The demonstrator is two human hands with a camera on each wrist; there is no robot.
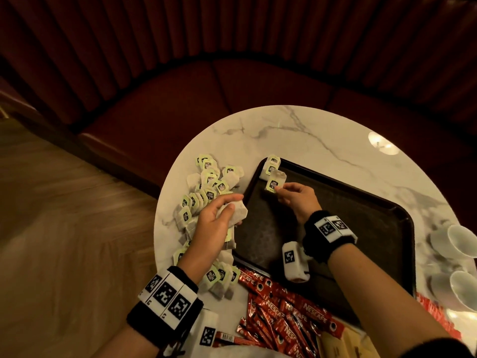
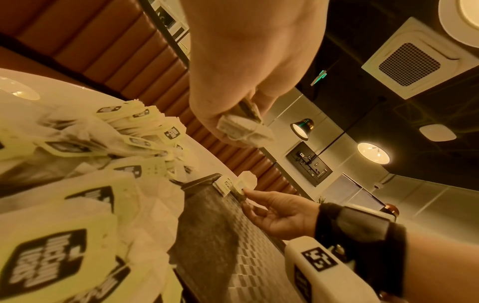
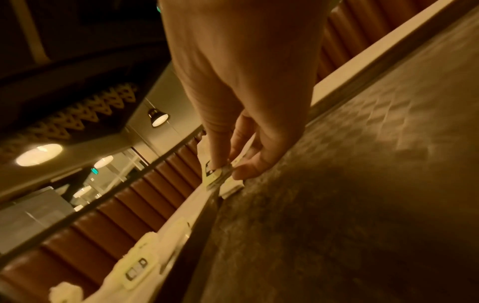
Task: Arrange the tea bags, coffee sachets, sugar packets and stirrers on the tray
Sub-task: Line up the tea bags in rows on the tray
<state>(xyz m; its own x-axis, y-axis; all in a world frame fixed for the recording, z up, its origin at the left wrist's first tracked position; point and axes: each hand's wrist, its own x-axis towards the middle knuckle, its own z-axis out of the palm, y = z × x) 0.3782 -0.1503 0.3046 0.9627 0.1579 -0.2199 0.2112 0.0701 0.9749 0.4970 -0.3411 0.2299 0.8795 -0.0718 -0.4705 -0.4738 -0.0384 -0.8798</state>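
- The right hand [image 1: 296, 200] pinches a tea bag [image 1: 275, 182] between thumb and fingertips, holding it at the far left corner of the tray [image 1: 361, 228], just beside two tea bags on the tray [image 1: 271, 165] that lean in that corner.
- The left hand [image 1: 216, 220] grips a second tea bag [image 1: 236, 211], fingers curled round it (its green tag hangs below the palm), above the tray's left rim.
- The loose pile of tea bags [image 1: 206, 187] lies on the table [image 1: 322, 130] to the left of the tray, stretching from the far side down towards the left wrist.
- Red coffee sachets [image 1: 284, 313] lie heaped on the table at the tray's near edge, with some tan packets [image 1: 343, 342] beside them (print unreadable).
- White cups [image 1: 462, 241] stand at the table's right edge, well apart from both hands.
- A dark red padded bench [image 1: 232, 83] curves behind the table.
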